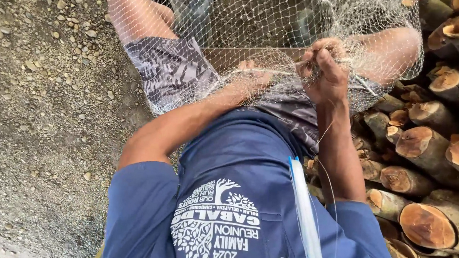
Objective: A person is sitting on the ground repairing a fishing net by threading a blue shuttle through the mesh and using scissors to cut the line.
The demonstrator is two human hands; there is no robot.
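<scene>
A pale fishing net (238,20) is draped over my knees and patterned shorts (171,70). My left hand (251,79) lies partly under the mesh, fingers closed on the net and on a thin straight rod (269,71) running across it. My right hand (326,71) is above the net, fingers pinched on the mesh and a thin clear line (329,169). That line hangs down along my right forearm toward a long blue-and-white netting needle (305,217) resting against my blue shirt.
Cut logs (435,156) are stacked close along my right side, their sawn ends facing me. Gravel and dirt ground (40,103) spreads to my left. My bare knees push up under the net at the top.
</scene>
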